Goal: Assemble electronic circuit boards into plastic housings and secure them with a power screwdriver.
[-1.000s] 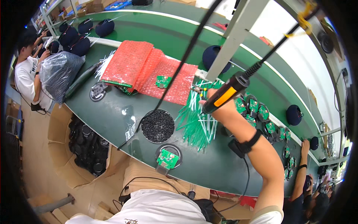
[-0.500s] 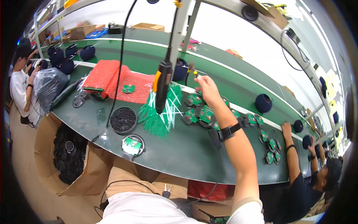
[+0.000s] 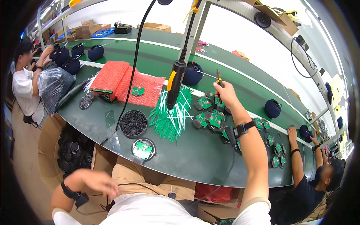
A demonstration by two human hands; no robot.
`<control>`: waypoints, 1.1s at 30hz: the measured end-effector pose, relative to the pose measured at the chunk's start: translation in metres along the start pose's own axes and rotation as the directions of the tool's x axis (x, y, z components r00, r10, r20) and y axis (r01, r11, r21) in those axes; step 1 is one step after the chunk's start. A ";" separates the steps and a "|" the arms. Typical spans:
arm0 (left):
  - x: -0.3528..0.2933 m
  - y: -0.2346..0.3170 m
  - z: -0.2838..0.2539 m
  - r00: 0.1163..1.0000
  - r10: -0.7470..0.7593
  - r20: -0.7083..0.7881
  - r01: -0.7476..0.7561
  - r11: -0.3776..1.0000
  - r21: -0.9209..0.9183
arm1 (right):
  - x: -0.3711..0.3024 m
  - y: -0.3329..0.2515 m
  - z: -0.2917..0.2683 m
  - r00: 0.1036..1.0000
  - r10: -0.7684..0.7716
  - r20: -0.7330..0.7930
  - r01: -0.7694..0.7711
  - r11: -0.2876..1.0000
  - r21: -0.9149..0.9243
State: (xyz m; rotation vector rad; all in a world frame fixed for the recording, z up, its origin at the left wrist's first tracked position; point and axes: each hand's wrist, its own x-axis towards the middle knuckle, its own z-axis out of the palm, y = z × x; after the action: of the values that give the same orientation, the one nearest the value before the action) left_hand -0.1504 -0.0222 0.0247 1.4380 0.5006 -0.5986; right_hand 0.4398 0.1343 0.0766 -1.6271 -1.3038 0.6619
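My right hand (image 3: 227, 93) is closed on a small pair of pliers (image 3: 219, 78) with yellow and black handles, its tip pointing up. The pliers are raised by a dark blue round housing (image 3: 192, 73) at the belt's edge. Below this hand lies a cluster of black round parts with green circuit boards (image 3: 216, 119). My left hand (image 3: 98, 182) is low over my lap, smeared by motion; nothing shows in it. On the bench before me lies one round part with a board (image 3: 143, 149). Beside it stands a dish of black screws (image 3: 133, 123).
A black and orange electric screwdriver (image 3: 175, 84) hangs over a pile of green and white strips (image 3: 172, 116). Red bubble wrap (image 3: 112, 80) lies left. A carton of black parts (image 3: 50, 150) stands lower left. Co-workers sit at both sides; one's hand (image 3: 292, 133) rests on the bench.
My left hand has come into view at the lower left. My right hand with the pliers has moved slightly, and the pliers now point upward. The whole view has shifted a little.
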 end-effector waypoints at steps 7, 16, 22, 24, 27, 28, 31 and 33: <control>0.009 0.167 -0.063 0.715 0.478 -0.510 -0.135 0.810 0.570 | 0.079 0.030 0.026 0.941 -0.295 -0.168 0.196 0.876 -0.441; 0.081 0.172 -0.038 0.799 0.575 -0.177 -0.268 0.603 0.751 | 0.119 0.047 0.031 0.941 -0.324 -0.096 0.165 0.688 -0.707; 0.086 0.158 -0.023 0.804 0.586 -0.105 -0.313 0.565 0.763 | 0.108 0.030 0.031 0.944 -0.328 -0.024 0.212 0.664 -0.717; 0.089 0.155 -0.021 0.798 0.594 -0.103 -0.319 0.561 0.764 | 0.105 0.027 0.026 0.946 -0.325 -0.016 0.213 0.658 -0.723; 0.093 0.156 -0.017 0.810 0.580 -0.085 -0.300 0.535 0.790 | 0.098 0.021 0.015 0.955 -0.293 -0.053 0.167 0.676 -0.718; 0.095 0.159 -0.017 0.804 0.590 -0.071 -0.312 0.522 0.794 | 0.097 0.017 0.007 0.942 -0.332 -0.055 0.187 0.653 -0.734; 0.095 0.162 -0.009 0.765 0.640 -0.077 -0.333 0.494 0.803 | 0.082 -0.020 -0.011 0.925 -0.381 0.005 0.257 0.614 -0.746; 0.097 0.161 -0.006 0.725 0.682 -0.098 -0.350 0.487 0.801 | 0.051 -0.058 -0.017 0.925 -0.372 0.076 0.289 0.560 -0.777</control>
State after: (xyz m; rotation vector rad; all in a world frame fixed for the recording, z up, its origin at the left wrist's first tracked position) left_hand 0.0281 -0.0179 0.0835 2.4235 0.0593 0.0768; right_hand 0.4430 0.1781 0.1424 -1.9435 -1.9157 -0.3040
